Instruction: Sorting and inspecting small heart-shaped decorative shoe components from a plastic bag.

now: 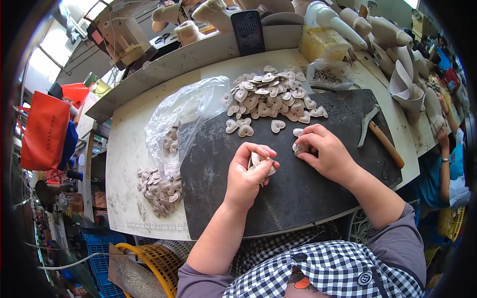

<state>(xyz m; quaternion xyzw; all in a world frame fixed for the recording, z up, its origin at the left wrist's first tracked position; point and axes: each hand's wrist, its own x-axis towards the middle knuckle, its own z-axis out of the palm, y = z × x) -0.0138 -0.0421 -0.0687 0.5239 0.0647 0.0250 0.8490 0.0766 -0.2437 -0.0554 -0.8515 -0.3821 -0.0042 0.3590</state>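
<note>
Head view: the left hand (245, 171) is curled around a small bunch of pale heart-shaped pieces (257, 160), gripping them between thumb and fingers. To its right, near it, the right hand (329, 155) pinches more pale pieces (297, 132) at its fingertips; how many, I cannot tell. Both are above a black mat (298, 203). Just beyond the hands lies a loose heart (277, 126), and behind that a large heap of hearts (271, 94). Right of the right hand rests a wooden-handled hammer (386, 143). Left of the left hand are a clear plastic bag (191, 107) and a smaller pile of hearts (161, 192). Farthest ahead stands a dark phone (248, 33).
</note>
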